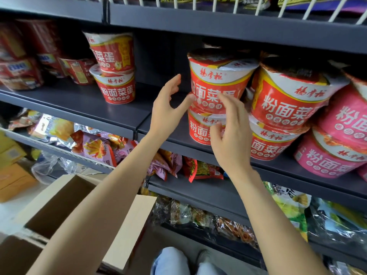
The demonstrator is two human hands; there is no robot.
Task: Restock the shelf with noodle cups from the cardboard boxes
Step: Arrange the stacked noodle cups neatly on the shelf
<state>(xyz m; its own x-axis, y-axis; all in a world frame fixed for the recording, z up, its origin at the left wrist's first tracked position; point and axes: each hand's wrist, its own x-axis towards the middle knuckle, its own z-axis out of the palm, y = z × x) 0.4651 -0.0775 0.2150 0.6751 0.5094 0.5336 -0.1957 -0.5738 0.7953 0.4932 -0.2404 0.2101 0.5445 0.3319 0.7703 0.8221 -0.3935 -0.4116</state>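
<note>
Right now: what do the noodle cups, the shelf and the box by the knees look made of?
Noodle cups: likely paper or thin plastic under glossy shrink film; the wrap wrinkles and shines at the rims.
Shelf: looks like painted sheet metal, dark grey, matte, with a folded front lip.
Box: brown cardboard, dull, its flaps standing open.

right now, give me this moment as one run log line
left hand: open, thumb at upper red noodle cup | right hand: open before stack | open brown cardboard box: below
</note>
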